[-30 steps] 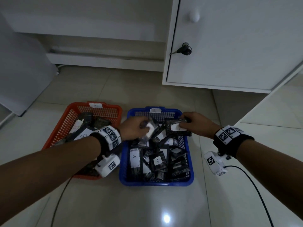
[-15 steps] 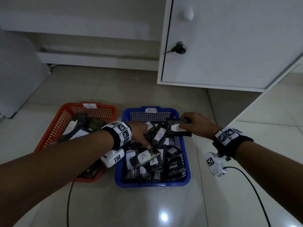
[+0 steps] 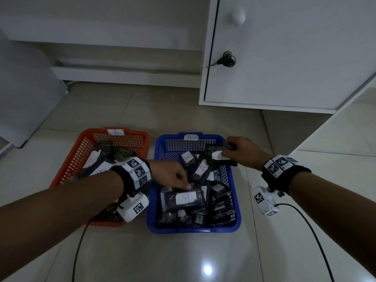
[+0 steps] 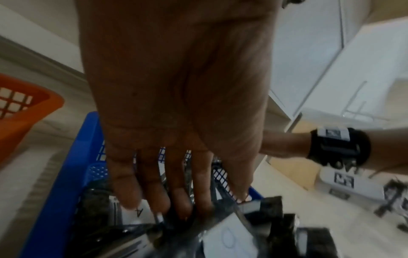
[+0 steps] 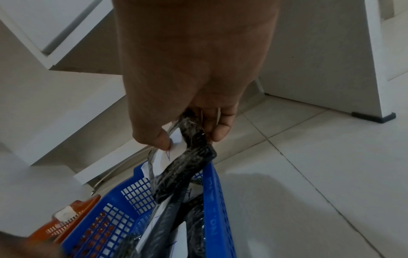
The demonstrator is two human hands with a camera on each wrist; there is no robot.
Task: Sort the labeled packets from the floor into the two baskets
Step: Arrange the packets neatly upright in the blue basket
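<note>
I am looking down at a pale, glossy tiled floor (image 3: pixel 203 251) that is throwing back a small spot of light near its front edge. Two mesh baskets are sitting side by side on it: the orange basket (image 3: pixel 81 151), tagged B at its far rim, and the blue basket (image 3: pixel 154 218), tagged A, just to its right. A white cabinet (image 3: pixel 295 58) with a round knob and a key in its lock is standing behind the blue one, and a low white ledge is running along the wall behind the orange one.

My left hand (image 3: pixel 173 174) is reaching into the middle of the blue basket, fingers straight and slightly spread, their tips resting on a dark labeled packet (image 3: pixel 183 200) lying on the heap there. My right hand (image 3: pixel 242 151) is hanging over the far right corner of the same basket, thumb and fingers pinching another dark packet (image 5: pixel 185 164) by its end, so it is dangling over the rim. More packets are filling both baskets; several white labels read A.
</note>
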